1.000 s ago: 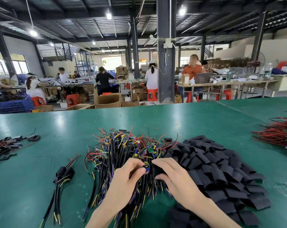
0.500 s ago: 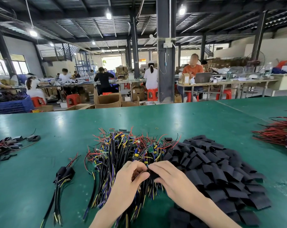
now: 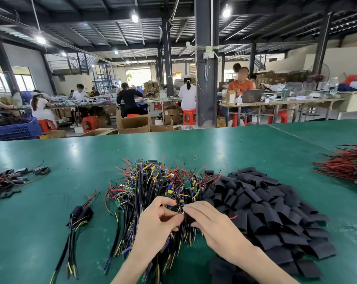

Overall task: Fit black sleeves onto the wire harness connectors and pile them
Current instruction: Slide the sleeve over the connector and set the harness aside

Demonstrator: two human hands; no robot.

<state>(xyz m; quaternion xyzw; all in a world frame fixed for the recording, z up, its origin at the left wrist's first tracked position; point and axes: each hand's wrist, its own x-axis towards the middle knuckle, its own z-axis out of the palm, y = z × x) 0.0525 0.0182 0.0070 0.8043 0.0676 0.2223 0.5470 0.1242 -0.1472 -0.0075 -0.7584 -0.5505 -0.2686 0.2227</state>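
Note:
A heap of wire harnesses (image 3: 153, 187) with black cables, coloured leads and small green boards lies in the middle of the green table (image 3: 235, 148). To its right spreads a big pile of flat black sleeves (image 3: 276, 214). My left hand (image 3: 159, 220) pinches one harness's connector end above the heap. My right hand (image 3: 212, 224) grips a black sleeve (image 3: 189, 219) pressed against that connector, fingertips of both hands touching. The connector itself is mostly hidden by my fingers. A few sleeved harnesses (image 3: 79, 216) lie together at the left.
Red-wired harnesses (image 3: 345, 167) lie at the table's right edge. Dark parts and wires (image 3: 11, 177) lie at the far left. A small rubber band (image 3: 194, 159) sits beyond the heap. People work at benches behind, past a dark pillar (image 3: 206, 62).
My hands closed together over the heap; the black sleeve in my right hand moved onto the connector held by my left, which is now largely covered.

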